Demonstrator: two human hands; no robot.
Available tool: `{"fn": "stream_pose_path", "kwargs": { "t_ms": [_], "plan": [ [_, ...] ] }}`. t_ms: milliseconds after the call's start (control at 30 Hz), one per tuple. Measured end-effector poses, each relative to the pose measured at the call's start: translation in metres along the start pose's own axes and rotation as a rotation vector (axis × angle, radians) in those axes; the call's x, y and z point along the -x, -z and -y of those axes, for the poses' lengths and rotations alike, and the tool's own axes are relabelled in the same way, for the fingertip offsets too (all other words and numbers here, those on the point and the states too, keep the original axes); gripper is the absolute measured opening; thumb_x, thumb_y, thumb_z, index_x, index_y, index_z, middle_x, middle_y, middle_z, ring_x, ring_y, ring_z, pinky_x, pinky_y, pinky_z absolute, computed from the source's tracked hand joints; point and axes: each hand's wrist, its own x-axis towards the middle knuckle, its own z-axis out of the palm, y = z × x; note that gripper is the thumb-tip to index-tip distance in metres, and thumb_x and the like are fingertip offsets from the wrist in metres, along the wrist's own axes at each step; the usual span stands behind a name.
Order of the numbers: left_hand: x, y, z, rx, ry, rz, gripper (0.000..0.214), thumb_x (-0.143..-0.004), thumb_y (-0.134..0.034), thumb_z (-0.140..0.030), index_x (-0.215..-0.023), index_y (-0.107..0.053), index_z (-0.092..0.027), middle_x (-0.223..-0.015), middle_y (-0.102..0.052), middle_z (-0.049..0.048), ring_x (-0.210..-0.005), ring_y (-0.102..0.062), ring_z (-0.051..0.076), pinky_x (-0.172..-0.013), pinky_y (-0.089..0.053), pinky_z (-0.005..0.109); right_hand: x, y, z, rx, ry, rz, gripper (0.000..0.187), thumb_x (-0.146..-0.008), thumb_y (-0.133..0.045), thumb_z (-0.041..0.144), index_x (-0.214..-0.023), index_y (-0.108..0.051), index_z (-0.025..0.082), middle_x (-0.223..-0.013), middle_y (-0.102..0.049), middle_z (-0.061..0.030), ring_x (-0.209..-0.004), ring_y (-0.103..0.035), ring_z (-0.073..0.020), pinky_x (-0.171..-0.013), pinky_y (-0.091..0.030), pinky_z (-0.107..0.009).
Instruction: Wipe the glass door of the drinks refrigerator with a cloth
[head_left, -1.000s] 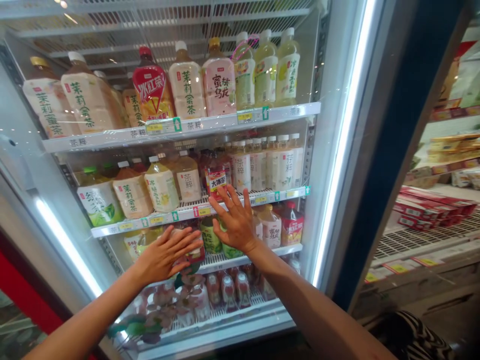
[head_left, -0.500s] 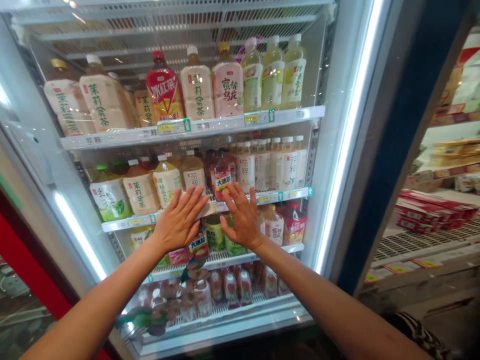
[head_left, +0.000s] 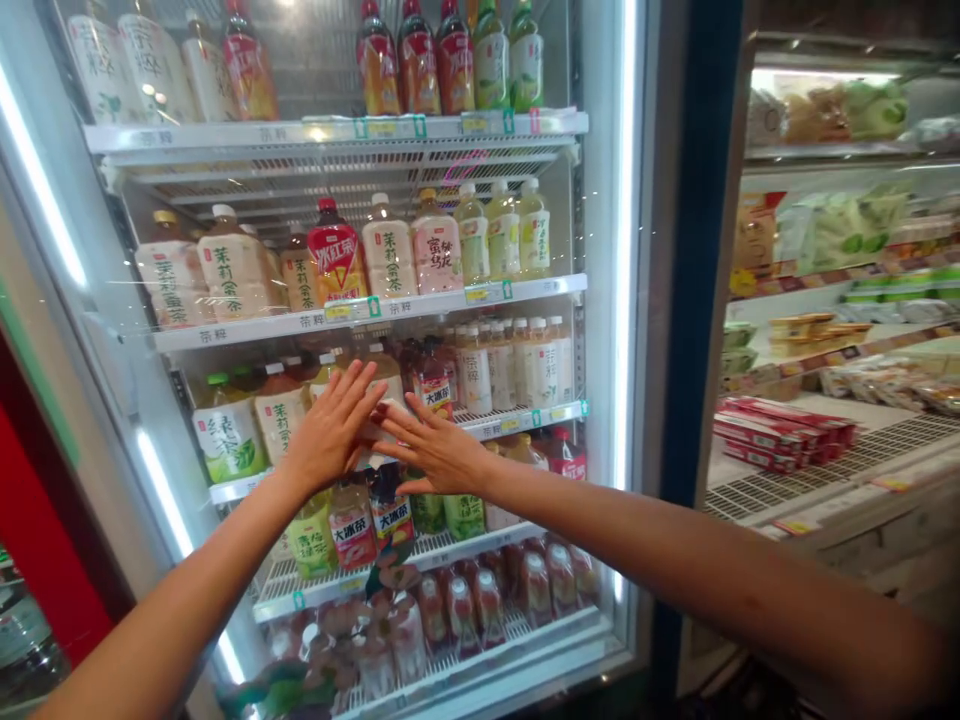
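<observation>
Left hand point(head_left: 334, 430) and right hand point(head_left: 442, 450) are hovering mid-frame, outstretched, grasping nothing; bottles point(head_left: 388, 255) are standing label-out on shelves point(head_left: 420, 304) behind, presumably for easy reading.

white cooler shelves point(head_left: 431, 304) carry rows of capped drink bottles point(head_left: 433, 382).

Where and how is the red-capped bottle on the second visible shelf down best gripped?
Probably around the narrow neck under the cap, from the front: the red-capped bottle stands upright, tapers upward, and has a white-capped bottle close on its right. Reflections hint at glass, to be opened first.
</observation>
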Motion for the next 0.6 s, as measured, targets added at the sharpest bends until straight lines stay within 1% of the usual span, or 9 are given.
{"fn": "stream_pose_path", "kwargs": {
  "t_ms": [100,200,267,333,400,500,533,567,600],
  "plan": [
    [-0.002,0.02,0.014,-0.104,0.04,0.031,0.088,-0.092,-0.052,-0.02,-0.165,-0.002,-0.026,-0.172,-0.015,0.0088,-0.16,-0.003,0.026,-0.13,-0.013,0.056,-0.018,0.003,0.002,0.059,0.086,0.016,0.083,-0.098,-0.036,0.071,-0.154,-0.043,0.009,-0.165,-0.035,-0.0173,-0.156,-0.026,-0.034,-0.13,-0.015,-0.054],
    [-0.004,0.043,0.028,-0.158,0.038,0.071,0.091,-0.089,-0.054,-0.021,-0.164,-0.005,-0.031,-0.173,-0.01,0.0041,-0.16,-0.002,0.026,-0.131,-0.005,0.057,-0.024,-0.005,-0.004,0.019,0.154,0.001,0.087,-0.097,-0.035,0.073,-0.154,-0.041,0.007,-0.167,-0.031,-0.0179,-0.157,-0.023,-0.0347,-0.13,-0.015,-0.052],
    [-0.005,0.061,0.04,-0.176,0.032,0.095,0.093,-0.088,-0.056,-0.022,-0.164,-0.005,-0.034,-0.174,-0.005,0.0014,-0.16,-0.001,0.026,-0.131,-0.003,0.057,-0.024,-0.009,-0.022,-0.033,0.229,-0.017,0.088,-0.097,-0.039,0.072,-0.157,-0.035,0.008,-0.168,-0.029,-0.0167,-0.158,-0.019,-0.0323,-0.131,-0.014,-0.05],
    [-0.008,0.08,0.054,-0.196,0.033,0.097,0.09,-0.089,-0.056,-0.026,-0.164,-0.006,-0.037,-0.174,-0.004,-0.0002,-0.161,-0.001,0.026,-0.131,-0.002,0.057,-0.028,-0.007,-0.056,-0.085,0.274,-0.042,0.09,-0.096,-0.044,0.07,-0.16,-0.028,0.008,-0.17,-0.024,-0.0172,-0.16,-0.013,-0.0296,-0.131,-0.013,-0.049],
    [-0.014,0.098,0.068,-0.224,0.051,0.075,0.082,-0.094,-0.052,-0.03,-0.163,-0.008,-0.039,-0.174,-0.005,-0.0011,-0.161,-0.001,0.026,-0.131,-0.001,0.057,-0.038,0.002,-0.101,-0.127,0.172,-0.106,0.095,-0.095,-0.048,0.069,-0.162,-0.021,0.008,-0.171,-0.016,-0.0191,-0.161,-0.004,-0.0301,-0.131,-0.01,-0.051],
    [-0.031,0.114,0.082,-0.25,0.155,0.026,0.069,-0.1,-0.044,-0.037,-0.163,-0.015,-0.038,-0.174,-0.007,-0.0017,-0.161,-0.003,0.026,-0.13,-0.001,0.057,-0.063,0.017,-0.157,-0.185,-0.195,-0.294,0.103,-0.092,-0.049,0.072,-0.163,-0.009,0.01,-0.172,-0.001,-0.0206,-0.16,0.007,-0.035,-0.128,-0.003,-0.063],
    [-0.039,0.115,0.085,-0.246,0.205,0.012,0.066,-0.101,-0.042,-0.039,-0.162,-0.019,-0.038,-0.174,-0.006,-0.002,-0.161,-0.002,0.026,-0.13,0.0,0.057,-0.071,0.021,-0.166,-0.206,-0.273,-0.341,0.103,-0.093,-0.048,0.073,-0.164,-0.006,0.011,-0.173,0.001,-0.02,-0.16,0.009,-0.0353,-0.127,-0.002,-0.065],
    [-0.046,0.113,0.087,-0.234,0.249,0.004,0.064,-0.101,-0.041,-0.042,-0.162,-0.021,-0.037,-0.174,-0.005,-0.0023,-0.161,-0.001,0.027,-0.13,0.001,0.058,-0.078,0.023,-0.168,-0.23,-0.288,-0.361,0.102,-0.093,-0.046,0.074,-0.164,-0.005,0.013,-0.173,0.002,-0.0193,-0.16,0.009,-0.0344,-0.127,-0.002,-0.065],
    [-0.052,0.11,0.089,-0.219,0.281,0.001,0.063,-0.101,-0.04,-0.044,-0.162,-0.023,-0.037,-0.174,-0.005,-0.0025,-0.161,0.001,0.028,-0.13,0.003,0.058,-0.083,0.024,-0.165,-0.252,-0.247,-0.349,0.1,-0.093,-0.044,0.074,-0.164,-0.005,0.014,-0.173,0.0,-0.0185,-0.16,0.008,-0.0328,-0.127,-0.002,-0.065]
  ]
}}
